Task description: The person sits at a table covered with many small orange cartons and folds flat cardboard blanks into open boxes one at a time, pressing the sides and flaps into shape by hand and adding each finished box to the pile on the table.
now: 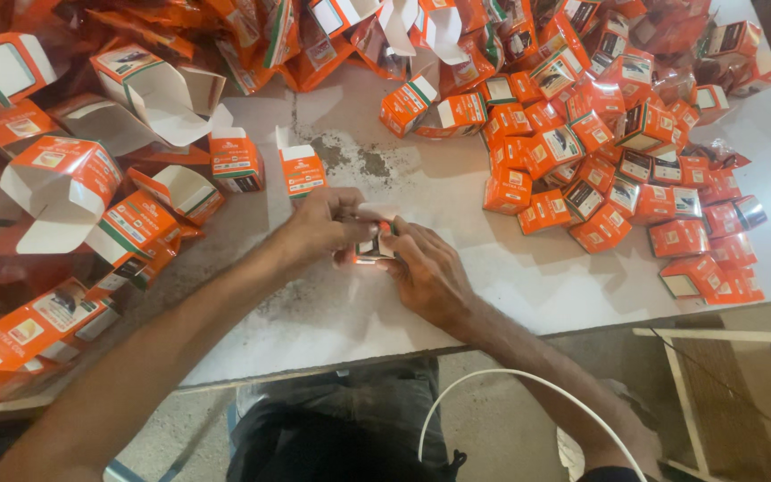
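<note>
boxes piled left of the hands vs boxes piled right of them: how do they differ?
The large orange-and-white cardboard cartons on the left are clearly bigger than the small orange cardboard boxes heaped on the right. The left cartons stand open, flaps up and white insides showing; most of the right boxes look closed. The left cartons look empty; what the right boxes hold cannot be seen. Both share the orange print and lie on the white table.

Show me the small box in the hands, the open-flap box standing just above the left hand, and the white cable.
small box [373, 248], head view, on its dark front between the hands.
open-flap box [302, 170], head view, on its orange front face.
white cable [493, 374], head view, on the top of its arc.
</note>
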